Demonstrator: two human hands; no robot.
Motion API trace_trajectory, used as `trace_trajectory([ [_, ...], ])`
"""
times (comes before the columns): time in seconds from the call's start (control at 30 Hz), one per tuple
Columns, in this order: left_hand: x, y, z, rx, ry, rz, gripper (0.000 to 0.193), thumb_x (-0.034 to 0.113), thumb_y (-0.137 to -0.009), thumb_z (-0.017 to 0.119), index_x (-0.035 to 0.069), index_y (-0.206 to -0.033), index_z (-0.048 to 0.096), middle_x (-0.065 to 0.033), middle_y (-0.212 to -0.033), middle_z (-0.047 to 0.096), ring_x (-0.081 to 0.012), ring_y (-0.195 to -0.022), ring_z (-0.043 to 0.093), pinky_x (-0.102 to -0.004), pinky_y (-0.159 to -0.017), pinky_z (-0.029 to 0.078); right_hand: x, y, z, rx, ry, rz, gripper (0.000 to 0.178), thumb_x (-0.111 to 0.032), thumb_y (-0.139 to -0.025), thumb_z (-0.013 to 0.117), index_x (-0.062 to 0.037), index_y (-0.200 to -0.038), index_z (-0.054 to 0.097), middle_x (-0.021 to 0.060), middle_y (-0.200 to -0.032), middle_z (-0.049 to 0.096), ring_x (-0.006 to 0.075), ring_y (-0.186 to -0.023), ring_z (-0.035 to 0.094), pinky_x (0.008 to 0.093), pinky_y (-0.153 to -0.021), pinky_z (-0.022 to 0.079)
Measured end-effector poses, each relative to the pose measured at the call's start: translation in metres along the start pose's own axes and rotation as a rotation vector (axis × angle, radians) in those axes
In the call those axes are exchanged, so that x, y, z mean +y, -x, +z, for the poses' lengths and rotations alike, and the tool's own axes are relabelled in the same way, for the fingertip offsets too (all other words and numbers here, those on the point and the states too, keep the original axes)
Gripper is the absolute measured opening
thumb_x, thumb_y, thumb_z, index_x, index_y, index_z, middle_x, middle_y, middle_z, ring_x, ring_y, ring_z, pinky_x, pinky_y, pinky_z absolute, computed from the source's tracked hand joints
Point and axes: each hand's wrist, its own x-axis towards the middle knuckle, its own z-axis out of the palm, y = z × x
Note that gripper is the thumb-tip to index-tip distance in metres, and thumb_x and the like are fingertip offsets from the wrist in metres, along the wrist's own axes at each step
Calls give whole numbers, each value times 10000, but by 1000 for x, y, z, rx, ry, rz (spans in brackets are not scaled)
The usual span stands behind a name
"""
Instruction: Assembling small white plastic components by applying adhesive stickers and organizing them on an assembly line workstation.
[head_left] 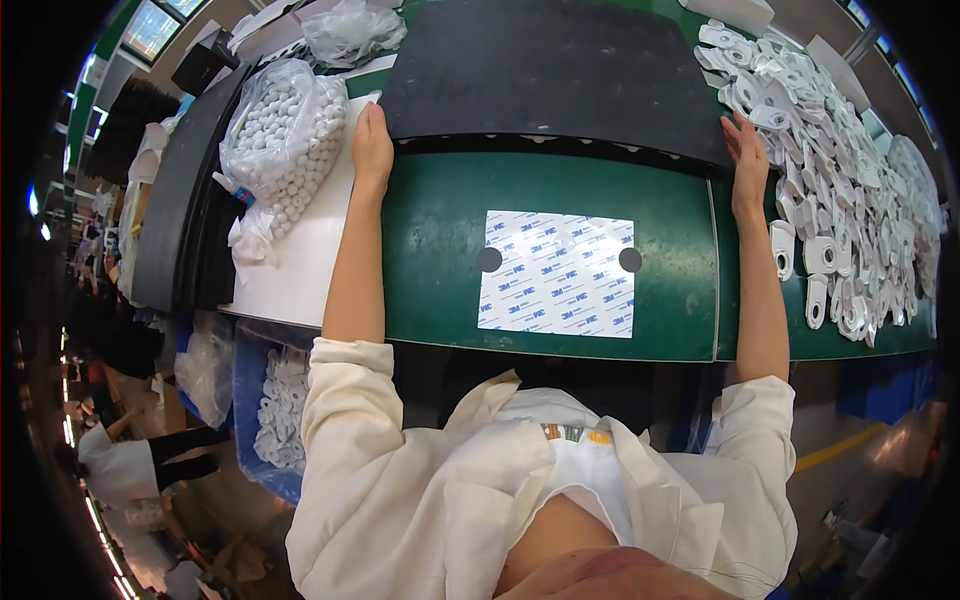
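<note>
A large black board (pixel 550 70) lies at the far side of the green work surface. Beside its left edge is my left hand (pixel 372 150), with fingers stretched out and close together. My right hand (pixel 745 165) is at the board's right edge, fingers extended and slightly apart. Small pale shapes show along the board's near edge; what lies beneath is mostly hidden. Nearer to me, between my forearms, a white sheet with blue print (pixel 556 285) lies flat. It has dark round spots at its left and right edges.
White plastic parts (pixel 825 200) are heaped at the right. On the left stand a clear bag of white balls (pixel 285 130), a small bottle (pixel 234 188) and dark panels (pixel 190 190). A blue bin (pixel 245 430) with white parts sits below the table edge. Another person (pixel 125 460) is far left.
</note>
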Motion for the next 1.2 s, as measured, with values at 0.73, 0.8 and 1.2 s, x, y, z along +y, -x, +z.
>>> trace_trajectory([
  [0.73,-4,-6,-3,-93,224,-59,458,333,-963,373,-40,-1164,548,-85,-1108,585,-152,-1021,518,-269,-913,366,10,0,15,19,111,-141,493,-371,-962,421,24,-1250,479,125,-1246,512,186,-1164,460,276,-1010,301],
  [0.8,-6,-6,-3,-130,264,-77,460,332,-961,380,-42,-1174,542,-92,-1123,580,-151,-1035,515,-265,-920,361,28,-15,-2,-244,-759,308,489,-362,-962,425,31,-1248,477,124,-1241,514,182,-1165,460,272,-1009,301],
  [1.2,-1,-7,-5,-25,390,-141,480,352,-946,412,-74,-1099,573,-103,-1053,605,-169,-988,533,-275,-878,379,54,-27,-24,-597,-2101,1031,492,-345,-958,444,41,-1262,453,122,-1233,512,169,-1164,456,262,-1003,303],
])
